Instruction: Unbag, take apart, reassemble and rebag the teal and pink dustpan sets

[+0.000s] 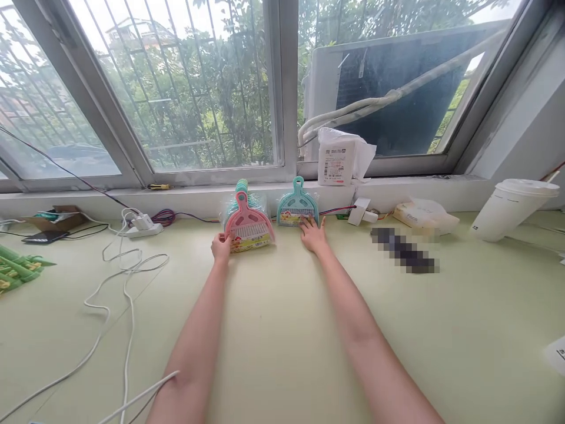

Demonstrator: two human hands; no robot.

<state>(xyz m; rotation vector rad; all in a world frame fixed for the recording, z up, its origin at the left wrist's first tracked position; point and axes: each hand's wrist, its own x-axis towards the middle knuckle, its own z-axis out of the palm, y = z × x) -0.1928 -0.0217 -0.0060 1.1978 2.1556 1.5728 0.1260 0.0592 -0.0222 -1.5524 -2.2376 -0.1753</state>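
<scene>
1. At nine o'clock on the pale green bench (273, 330) lies a bundle of green packaged items (17, 268); above it, near ten o'clock, sit a cardboard box (55, 217) and a dark phone (44, 237).
2. A white power adapter (141, 225) rests further right, with white cables (119, 294) looping down toward seven o'clock.
3. The left hand (220, 246) reaches to just left of twelve o'clock, its fingers curled in a closed grip on the lower left edge of the pink dustpan-and-brush set (248, 227), which lies in clear wrapping on a stack of similar sets by the window sill.
4. The right hand (312, 234) lies flat, its grip open, fingertips touching the lower edge of the teal dustpan-and-brush set (297, 206), which leans against the sill just right of the pink one.
5. On the sill at one o'clock stands a white labelled package (338, 158); below it is a small white plug (359, 212).
6. Toward two o'clock lie a blurred dark object (404, 252) and a cream-coloured packet (426, 217).
7. At three o'clock a white lidded paper cup (512, 209) lies tilted on the bench.
</scene>
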